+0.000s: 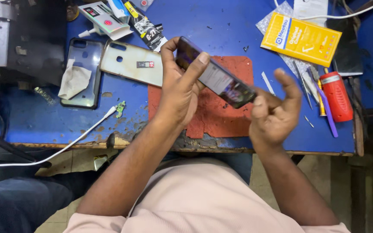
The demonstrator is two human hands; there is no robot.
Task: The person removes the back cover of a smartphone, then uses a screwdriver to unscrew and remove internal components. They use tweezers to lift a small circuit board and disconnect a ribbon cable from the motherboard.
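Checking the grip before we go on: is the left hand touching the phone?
Touching. The head view shows the left hand wrapped around the phone, thumb and fingers pressed on its edges.

This is a phone repair workshop. A worn blue workbench carries a red work mat. Left of the mat lie two phone back covers; right of it, tweezers, a red bottle and a yellow parts packet.

The person wears a pale pink short-sleeved shirt and dark blue trousers; both forearms are bare, with no watch or rings
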